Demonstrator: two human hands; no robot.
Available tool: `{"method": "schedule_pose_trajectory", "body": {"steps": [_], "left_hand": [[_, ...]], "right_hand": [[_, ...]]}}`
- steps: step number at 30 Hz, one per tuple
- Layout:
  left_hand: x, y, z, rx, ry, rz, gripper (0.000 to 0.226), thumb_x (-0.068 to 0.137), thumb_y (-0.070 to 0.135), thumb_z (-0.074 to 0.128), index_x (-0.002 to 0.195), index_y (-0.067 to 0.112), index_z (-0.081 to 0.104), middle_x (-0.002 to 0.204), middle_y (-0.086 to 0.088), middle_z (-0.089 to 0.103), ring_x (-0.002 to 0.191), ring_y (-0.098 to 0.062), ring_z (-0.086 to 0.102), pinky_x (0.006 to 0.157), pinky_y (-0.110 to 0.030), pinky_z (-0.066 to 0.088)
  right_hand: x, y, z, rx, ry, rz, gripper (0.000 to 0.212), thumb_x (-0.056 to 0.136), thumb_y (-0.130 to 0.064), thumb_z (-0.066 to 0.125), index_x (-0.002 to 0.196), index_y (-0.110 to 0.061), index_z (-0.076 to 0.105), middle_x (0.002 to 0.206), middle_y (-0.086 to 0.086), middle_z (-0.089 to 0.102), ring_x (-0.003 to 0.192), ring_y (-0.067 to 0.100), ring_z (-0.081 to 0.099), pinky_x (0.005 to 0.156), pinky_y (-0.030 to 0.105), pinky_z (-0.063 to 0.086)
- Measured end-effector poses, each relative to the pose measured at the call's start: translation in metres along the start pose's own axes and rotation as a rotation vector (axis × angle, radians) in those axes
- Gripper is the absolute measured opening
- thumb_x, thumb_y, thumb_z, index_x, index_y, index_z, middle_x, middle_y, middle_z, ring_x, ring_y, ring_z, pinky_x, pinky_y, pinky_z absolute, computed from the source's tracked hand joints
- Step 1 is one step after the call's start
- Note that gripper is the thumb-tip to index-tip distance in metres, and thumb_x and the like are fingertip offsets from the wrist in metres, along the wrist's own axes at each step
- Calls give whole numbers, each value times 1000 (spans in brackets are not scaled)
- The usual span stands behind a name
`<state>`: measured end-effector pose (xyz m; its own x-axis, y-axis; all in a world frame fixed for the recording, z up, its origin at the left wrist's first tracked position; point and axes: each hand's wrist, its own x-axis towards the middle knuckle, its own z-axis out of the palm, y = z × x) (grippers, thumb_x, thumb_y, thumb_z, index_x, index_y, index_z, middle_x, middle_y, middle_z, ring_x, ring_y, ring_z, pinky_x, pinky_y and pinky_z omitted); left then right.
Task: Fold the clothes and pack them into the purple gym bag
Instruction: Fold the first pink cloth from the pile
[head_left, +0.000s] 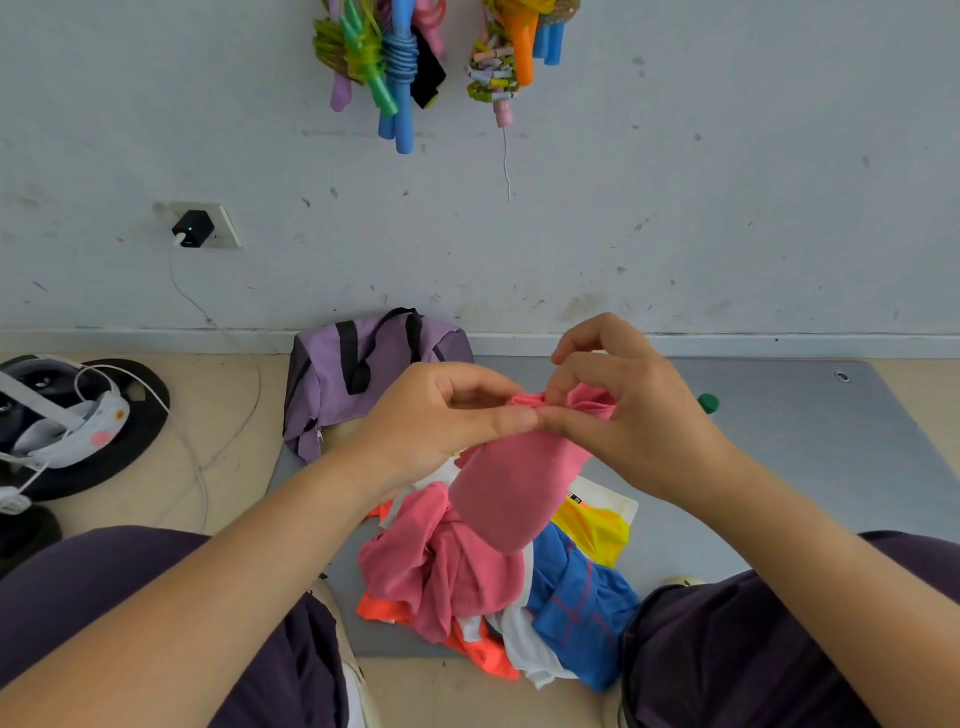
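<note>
Your left hand (441, 415) and right hand (623, 410) both pinch the top edge of the pink garment (514, 483), lifted above the clothes pile (498, 587) on the grey mat (779, 467). Find two opposite corners, shake it flat, then fold on the mat. The one purple gym bag (353, 379) sits just beyond the pile, by the wall. The heap holds perhaps five tangled garments; I can't count them surely.

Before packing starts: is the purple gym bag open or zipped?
Cannot tell. The purple fabric gym bag stands by the wall, but its top opening faces away; only a side zipper pull shows.
</note>
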<state>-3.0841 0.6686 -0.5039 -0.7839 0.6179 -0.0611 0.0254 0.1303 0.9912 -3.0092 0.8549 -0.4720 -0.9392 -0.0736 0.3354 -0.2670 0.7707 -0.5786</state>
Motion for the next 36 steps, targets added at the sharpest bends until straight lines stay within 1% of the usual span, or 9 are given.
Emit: {"method": "schedule_pose_trajectory", "body": {"steps": [4, 6, 9, 15, 23, 27, 30, 33, 36], "left_hand": [[1, 3, -10, 38, 30, 76, 20, 65, 40, 82, 83, 32, 78, 86, 2, 76, 86, -11, 70, 88, -34, 55], [2, 6, -22, -31, 75, 104, 14, 69, 29, 85, 82, 31, 78, 80, 7, 75, 79, -3, 68, 76, -23, 56], [3, 10, -41, 53, 149, 133, 7, 74, 23, 78, 80, 26, 77, 77, 5, 73, 75, -3, 67, 73, -19, 57], [5, 1, -47, 552, 195, 174, 16, 85, 18, 74, 83, 33, 68, 83, 18, 71, 79, 0, 65, 75, -11, 46], [4, -3, -39, 455, 156, 119, 11, 90, 12, 68, 90, 23, 67, 88, 5, 72, 86, -13, 68, 86, -33, 54], [4, 3, -34, 297, 155, 136, 11, 96, 9, 59, 92, 20, 62, 88, 4, 66, 84, -7, 59, 84, -20, 47], [2, 5, -30, 175, 99, 58, 9, 100, 11, 52, 93, 15, 57, 80, 4, 55, 78, -7, 48, 75, -13, 41], [1, 6, -26, 80, 108, 4, 11, 101, 15, 49, 93, 15, 57, 76, -1, 48, 70, -8, 44, 65, -12, 41], [2, 13, -23, -155, 202, 40, 11, 97, 24, 58, 90, 20, 65, 68, 8, 54, 61, -1, 49, 56, -10, 42]], "right_hand": [[3, 14, -10, -76, -161, 95, 41, 71, -55, 68, 85, -17, 73, 114, -1, 51, 105, 18, 49, 92, 33, 43], [5, 30, -22, -205, -242, 149, 37, 75, -52, 68, 96, -21, 71, 117, -1, 51, 113, 18, 46, 101, 36, 38], [8, 42, -36, -111, -218, 171, 20, 84, -40, 66, 95, -24, 71, 110, -4, 62, 104, 8, 55, 92, 21, 41], [6, 36, -28, 29, -119, 203, 2, 83, -21, 75, 83, -23, 74, 89, -12, 71, 84, 1, 60, 79, 12, 46], [6, 31, -25, 152, 18, 170, 18, 78, -10, 79, 83, -23, 68, 81, -7, 69, 76, 9, 64, 74, 17, 51], [8, 33, -28, 108, -78, 249, 25, 81, -16, 77, 100, -27, 65, 81, -4, 65, 76, 10, 60, 72, 14, 48], [8, 31, -29, 94, -151, 288, 12, 86, -19, 72, 86, -29, 66, 81, -8, 67, 76, 4, 60, 70, 9, 43], [6, 30, -27, 375, -198, 320, 5, 94, -18, 61, 92, -13, 61, 82, 4, 62, 80, 21, 57, 81, 33, 47], [5, 26, -24, 721, -171, 372, 18, 90, -33, 57, 89, -15, 55, 74, -4, 51, 72, 11, 50, 74, 29, 51]]}}
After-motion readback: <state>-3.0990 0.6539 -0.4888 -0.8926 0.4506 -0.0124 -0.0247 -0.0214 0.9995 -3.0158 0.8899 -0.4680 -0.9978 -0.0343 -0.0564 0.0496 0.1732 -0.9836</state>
